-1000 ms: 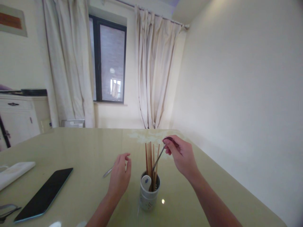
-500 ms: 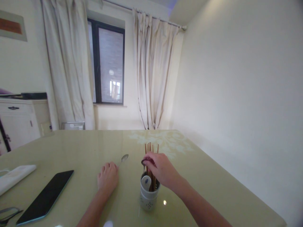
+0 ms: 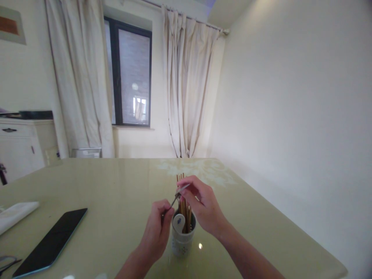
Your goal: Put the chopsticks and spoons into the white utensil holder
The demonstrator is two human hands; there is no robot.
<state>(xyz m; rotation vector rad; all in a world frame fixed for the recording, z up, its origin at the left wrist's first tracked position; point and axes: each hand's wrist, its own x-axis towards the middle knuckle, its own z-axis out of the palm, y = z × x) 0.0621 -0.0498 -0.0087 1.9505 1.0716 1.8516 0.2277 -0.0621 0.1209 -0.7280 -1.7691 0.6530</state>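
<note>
A metal spoon (image 3: 184,187) is held tilted above the rim of a white patterned utensil holder (image 3: 182,244). My left hand (image 3: 158,223) is closed on its thin handle, just left of the holder. My right hand (image 3: 203,199) is closed with thumb and fingers at the spoon's upper end. Another curved metal piece shows close to the right fingertips, too small to tell apart clearly. Several wooden chopsticks (image 3: 186,215) and a white ceramic spoon (image 3: 178,223) with a blue mark stand in the holder, partly behind my hands.
On the left of the glossy table (image 3: 122,186) lie a dark-screened phone (image 3: 54,240), a white object (image 3: 19,215) and part of a pair of scissors (image 3: 7,263). A wall (image 3: 290,116) runs along the right; a white cabinet (image 3: 23,143) stands back left.
My left hand has lifted the metal spoon off the table and moved right to the holder. My right hand stays above the holder, its fingers now at the spoon. The view has shifted slightly.
</note>
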